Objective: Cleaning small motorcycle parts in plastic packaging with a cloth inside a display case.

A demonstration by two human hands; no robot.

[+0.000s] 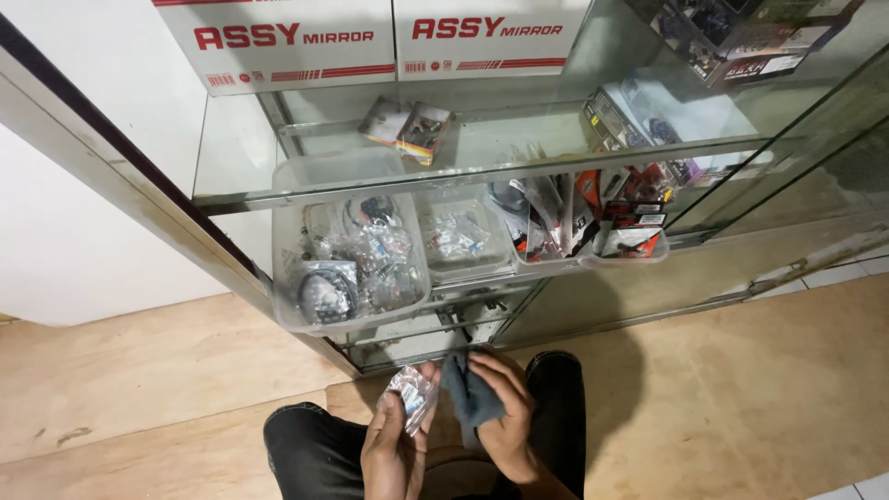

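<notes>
left hand (394,454) grips clear packet (410,396) | right hand (505,412) clutches grey cloth (466,389) at packet's 3 o'clock, touching | plastic bins (347,245) at 12 o'clock

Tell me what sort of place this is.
Probably a small spare-parts shop. A glass display cabinet holds clear bins of bagged small parts, with white cartons stacked above. The left hand holds one bagged part, the right hand a grey cloth.

Glass shelf (482,167) caps bins (347,259) — front approach open.
</notes>
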